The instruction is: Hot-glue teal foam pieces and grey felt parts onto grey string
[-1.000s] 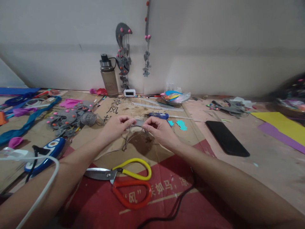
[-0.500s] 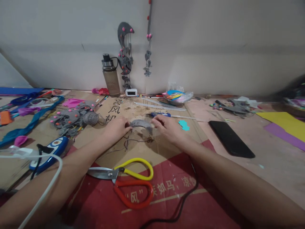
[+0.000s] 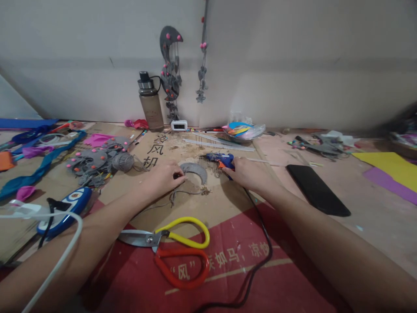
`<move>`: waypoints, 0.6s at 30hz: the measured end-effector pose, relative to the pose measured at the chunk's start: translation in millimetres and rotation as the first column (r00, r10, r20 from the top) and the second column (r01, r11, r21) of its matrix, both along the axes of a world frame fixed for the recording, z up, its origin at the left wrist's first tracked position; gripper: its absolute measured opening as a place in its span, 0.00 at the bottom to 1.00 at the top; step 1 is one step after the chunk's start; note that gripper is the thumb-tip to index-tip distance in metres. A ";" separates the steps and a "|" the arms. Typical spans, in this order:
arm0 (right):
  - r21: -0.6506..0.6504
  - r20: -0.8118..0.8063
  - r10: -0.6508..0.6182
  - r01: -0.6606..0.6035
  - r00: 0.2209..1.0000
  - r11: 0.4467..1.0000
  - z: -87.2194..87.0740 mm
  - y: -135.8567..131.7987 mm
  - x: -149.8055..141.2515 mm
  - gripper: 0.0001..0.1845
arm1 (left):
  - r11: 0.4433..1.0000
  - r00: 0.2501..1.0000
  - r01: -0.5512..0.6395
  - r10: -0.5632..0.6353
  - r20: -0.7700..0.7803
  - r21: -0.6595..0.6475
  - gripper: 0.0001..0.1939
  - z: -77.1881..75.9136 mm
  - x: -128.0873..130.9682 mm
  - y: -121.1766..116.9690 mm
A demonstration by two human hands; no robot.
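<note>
A grey crescent-shaped felt piece lies flat on the cardboard in front of me. My left hand pinches its left tip, fingers closed on it. My right hand is wrapped around the handle of a blue hot glue gun, whose nozzle points left just past the crescent's right end. The gun's black cord trails back along my right forearm. A thin grey thread lies loose below the crescent.
Scissors with yellow and red handles lie near me. A black phone rests at right. A water bottle, small white clock, foil bowl of scraps and grey felt cutouts ring the work area. A white cable crosses my left arm.
Both hands lowered the crescent onto the cardboard. My right hand let go of it, moved right and took hold of the glue gun; the left hand stayed on the crescent's tip.
</note>
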State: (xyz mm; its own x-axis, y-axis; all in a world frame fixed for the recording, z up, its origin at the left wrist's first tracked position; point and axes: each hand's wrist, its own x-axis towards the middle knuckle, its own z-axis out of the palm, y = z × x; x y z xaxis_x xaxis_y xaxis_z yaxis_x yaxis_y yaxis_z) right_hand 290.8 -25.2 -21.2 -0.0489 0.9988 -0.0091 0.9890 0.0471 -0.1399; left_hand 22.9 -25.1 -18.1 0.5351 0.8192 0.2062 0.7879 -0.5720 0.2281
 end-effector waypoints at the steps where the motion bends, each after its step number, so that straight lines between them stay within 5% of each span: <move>1: -0.014 -0.024 -0.012 0.011 1.000 1.000 0.1 1.1 -0.4 0.23 | 1.000 1.000 -0.001 0.001 0.017 0.003 0.13 0.2 0.2 -0.1; 10: -0.115 -0.386 -0.199 0.167 0.901 0.979 -3.3 19.4 7.7 0.16 | 1.000 0.989 0.014 -0.017 0.150 0.017 0.10 4.5 7.6 -8.7; 12: -0.093 -0.572 -0.199 0.177 0.796 0.980 -7.2 22.0 6.8 0.12 | 0.995 0.988 0.080 -0.071 0.139 -0.063 0.10 6.6 12.3 -14.6; 15: -0.066 -0.850 -0.139 0.159 0.508 0.985 -16.4 24.0 0.8 0.05 | 0.967 0.981 0.195 -0.188 0.057 -0.162 0.11 7.9 18.0 -20.1; 18: -0.089 -0.949 -0.115 0.100 0.293 0.991 -24.9 23.0 -5.7 0.05 | 0.956 0.975 0.218 -0.220 0.010 -0.197 0.10 7.7 20.3 -20.9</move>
